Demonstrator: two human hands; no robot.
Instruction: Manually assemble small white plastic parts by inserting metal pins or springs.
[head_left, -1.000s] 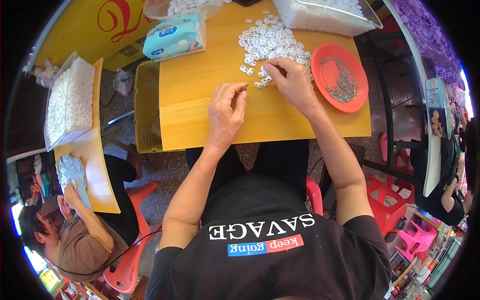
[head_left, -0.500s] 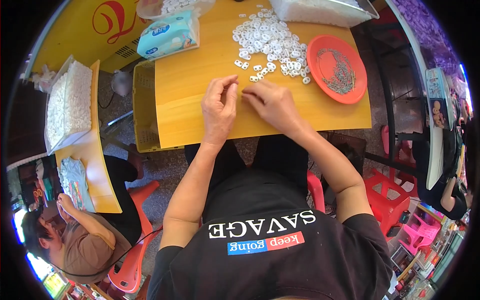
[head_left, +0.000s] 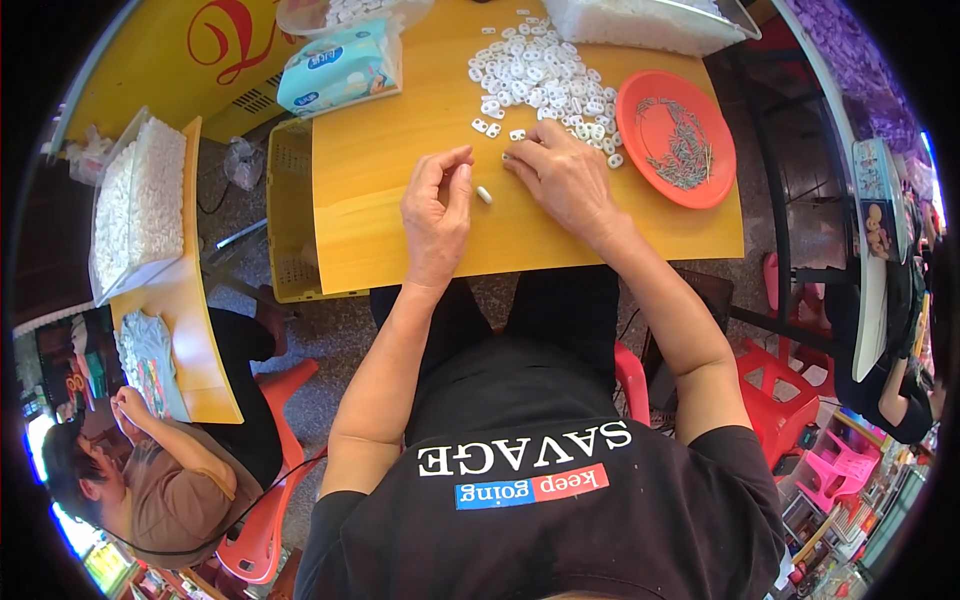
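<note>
plate of pins, bin of pieces, left hand unclenched, right hand grip unclear

Red plate, glossy plastic; white pieces, probably plastic.

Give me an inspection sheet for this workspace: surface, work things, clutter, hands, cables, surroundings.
Surface: yellow table.
Work things: white pieces heaped; one loose piece between the hands; metal pins in red plate.
Clutter: tissue pack, upper left; bin, upper right.
Left hand: thumb and fingers apart, beside loose piece.
Right hand: at the heap's near edge; grip unclear.
Cables: dark line, lower left, probably a cable.
Surroundings: yellow crate left of table; co-worker at another table.
</note>
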